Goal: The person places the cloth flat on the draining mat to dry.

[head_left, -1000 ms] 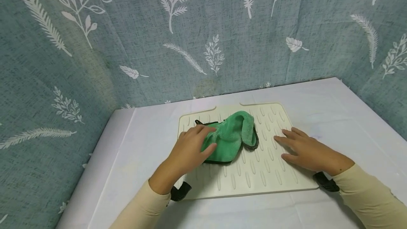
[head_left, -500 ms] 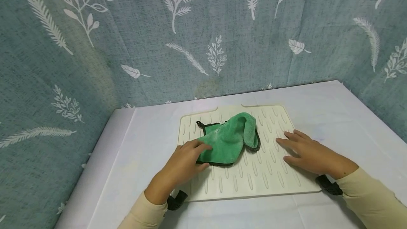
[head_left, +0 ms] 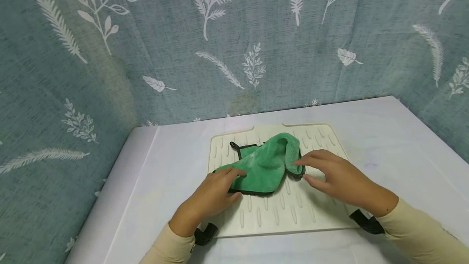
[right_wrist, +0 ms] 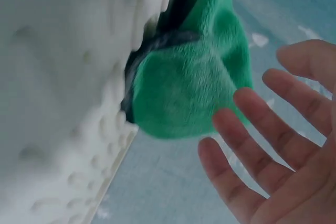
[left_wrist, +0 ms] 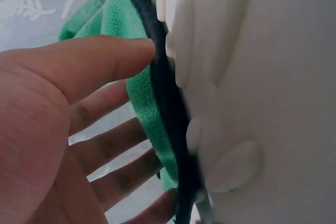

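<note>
A crumpled green plush cloth point(head_left: 265, 166) with black edging and a small hanging loop lies on a cream ridged mat point(head_left: 278, 219). Its right end is folded over and stands up a little. My left hand point(head_left: 214, 190) rests at the cloth's lower left part. In the left wrist view the thumb point(left_wrist: 113, 61) reaches the black edge, and the other fingers lie spread along the green side. Close to the folded end is my right hand point(head_left: 338, 176), its fingertips right at the fold in the head view. The right wrist view has those fingers point(right_wrist: 262, 114) extended and spread.
The mat lies on a table covered with a white cloth point(head_left: 176, 154). Behind and at both sides hangs a blue-green curtain point(head_left: 176, 52) with white leaf prints. Black straps point(head_left: 367, 222) show under the wrists.
My left hand has come down and left onto the cloth's lower left part, uncovering the loop corner. My right hand has moved left from the mat's right side to the folded end.
</note>
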Action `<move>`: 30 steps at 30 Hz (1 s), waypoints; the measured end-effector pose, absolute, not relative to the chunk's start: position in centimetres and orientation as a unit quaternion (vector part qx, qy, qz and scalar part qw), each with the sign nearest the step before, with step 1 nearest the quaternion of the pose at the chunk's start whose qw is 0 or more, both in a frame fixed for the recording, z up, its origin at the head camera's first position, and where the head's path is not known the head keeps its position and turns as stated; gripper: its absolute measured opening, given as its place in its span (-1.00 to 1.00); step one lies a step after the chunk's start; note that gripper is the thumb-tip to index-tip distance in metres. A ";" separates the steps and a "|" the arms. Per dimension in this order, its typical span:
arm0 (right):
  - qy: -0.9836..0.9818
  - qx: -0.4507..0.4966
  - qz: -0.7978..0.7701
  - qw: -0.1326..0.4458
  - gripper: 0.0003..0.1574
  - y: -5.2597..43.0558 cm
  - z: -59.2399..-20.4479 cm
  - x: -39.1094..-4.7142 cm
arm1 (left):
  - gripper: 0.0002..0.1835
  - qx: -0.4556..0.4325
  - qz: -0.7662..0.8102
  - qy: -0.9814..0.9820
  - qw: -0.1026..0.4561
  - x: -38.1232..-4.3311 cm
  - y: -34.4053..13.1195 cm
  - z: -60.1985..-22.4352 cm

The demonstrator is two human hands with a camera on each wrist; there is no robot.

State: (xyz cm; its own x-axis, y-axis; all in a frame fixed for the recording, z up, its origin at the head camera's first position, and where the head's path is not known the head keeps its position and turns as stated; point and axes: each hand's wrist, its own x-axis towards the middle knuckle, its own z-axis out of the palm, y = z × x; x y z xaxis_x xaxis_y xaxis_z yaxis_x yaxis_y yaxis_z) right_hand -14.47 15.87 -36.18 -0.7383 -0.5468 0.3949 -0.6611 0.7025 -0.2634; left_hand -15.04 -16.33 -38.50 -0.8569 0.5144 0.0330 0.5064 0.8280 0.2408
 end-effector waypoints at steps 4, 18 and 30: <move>-0.910 0.349 0.176 0.141 -0.46 14.4 -36.4 -15.1 | -0.55 0.264 0.126 0.956 0.014 -15.2 -16.2 -38.7; -0.927 0.343 0.119 0.093 -0.34 14.2 -37.6 -16.2 | -0.63 0.267 0.135 0.954 0.014 -15.1 -16.7 -38.4; -0.944 0.282 0.163 0.053 -0.65 16.1 -36.8 -16.9 | -0.58 0.280 0.130 0.951 -0.007 -15.4 -16.6 -38.8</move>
